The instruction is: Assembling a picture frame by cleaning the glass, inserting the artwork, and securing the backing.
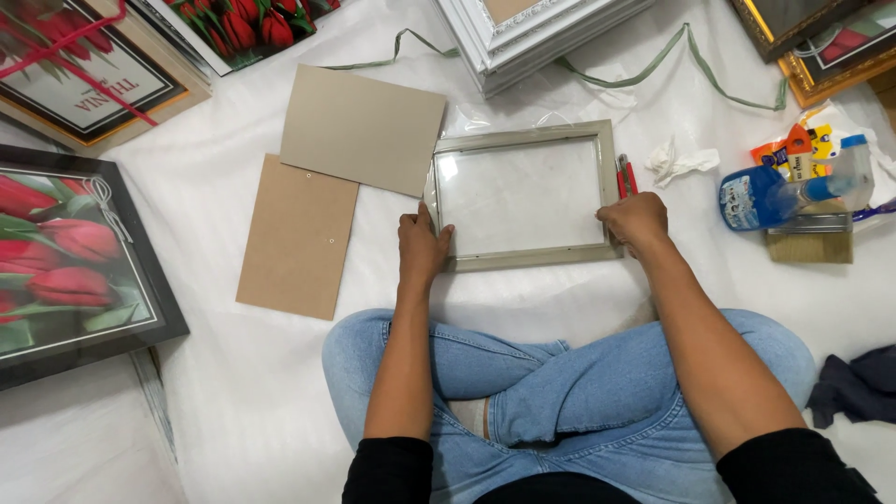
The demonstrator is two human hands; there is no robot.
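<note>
A person sits cross-legged on a white sheet (233, 401) with a small grey picture frame (523, 196) lying flat just beyond the knees. The left hand (422, 245) curls closed over the frame's near left corner, and the right hand (637, 220) closes on its right edge, so the frame sits square and steady between them.

Two boards lie to the left, within reach: a grey card sheet (362, 127) overlapping a brown backing board (297, 235). One red-handled tool (624, 175) rests just right of the frame. Further right are one blue spray bottle (761, 196), one crumpled tissue (677, 161) and one wooden-handled brush (808, 245). A framed tulip picture (75, 266) lies far left.
</note>
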